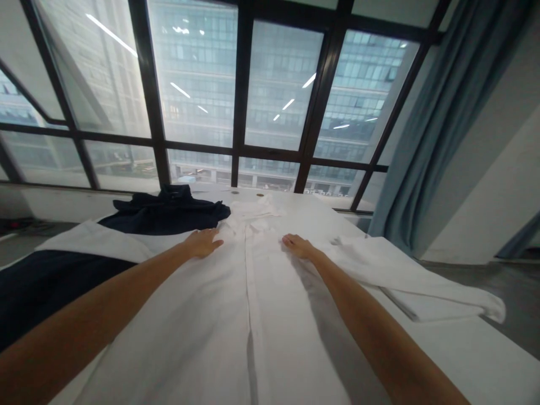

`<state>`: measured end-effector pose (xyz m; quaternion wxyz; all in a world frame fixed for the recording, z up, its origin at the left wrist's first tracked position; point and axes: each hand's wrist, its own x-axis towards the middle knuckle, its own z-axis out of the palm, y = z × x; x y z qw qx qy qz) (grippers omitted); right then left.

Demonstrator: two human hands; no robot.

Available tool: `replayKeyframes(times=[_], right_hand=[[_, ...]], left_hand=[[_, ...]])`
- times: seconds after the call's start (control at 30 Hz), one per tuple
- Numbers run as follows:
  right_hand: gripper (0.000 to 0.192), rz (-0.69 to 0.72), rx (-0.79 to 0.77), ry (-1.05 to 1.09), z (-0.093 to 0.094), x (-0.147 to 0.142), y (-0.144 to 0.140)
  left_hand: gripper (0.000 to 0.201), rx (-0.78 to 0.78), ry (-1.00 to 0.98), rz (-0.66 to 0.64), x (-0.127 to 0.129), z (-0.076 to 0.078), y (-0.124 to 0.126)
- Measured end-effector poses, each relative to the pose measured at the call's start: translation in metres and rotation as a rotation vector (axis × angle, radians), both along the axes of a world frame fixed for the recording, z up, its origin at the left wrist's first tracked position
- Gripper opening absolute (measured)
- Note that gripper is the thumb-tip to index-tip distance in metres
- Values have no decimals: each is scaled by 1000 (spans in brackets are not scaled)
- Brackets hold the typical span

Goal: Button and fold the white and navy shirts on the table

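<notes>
A white button-front shirt (219, 292) lies spread out, its collar end away from me and its front placket running down the middle. My left hand (201, 243) rests on the shirt's upper left side, fingers extended and thumb apart. On the upper right side, my right hand (298, 246) touches the cloth with its fingers close together and fairly flat; their undersides are hidden. One white sleeve (422, 281) stretches out to the right with a fold in it. The other white sleeve (97, 239) reaches left, over dark cloth.
Dark navy garments (169, 211) lie bunched beyond my left hand, and more dark cloth (46, 287) spreads at the left. Beneath everything is a white table (476, 360). Dark-framed windows (278, 84) stand behind it, with a blue-grey curtain (426, 152) at the right.
</notes>
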<state>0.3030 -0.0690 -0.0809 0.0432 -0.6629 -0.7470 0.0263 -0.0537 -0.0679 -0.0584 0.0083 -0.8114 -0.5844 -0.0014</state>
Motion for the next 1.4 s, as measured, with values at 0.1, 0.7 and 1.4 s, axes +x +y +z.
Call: replayKeyframes(times=[0.1, 0.7, 1.4], right_hand=[[59, -78, -79, 28, -6, 15, -5], [70, 53, -101, 3, -3, -48, 28], [67, -21, -101, -1, 8, -89, -101]], left_hand=[[68, -75, -26, 28, -9, -12, 2], [54, 55, 41, 6, 25, -34, 66], [67, -79, -55, -62, 43, -29, -86]])
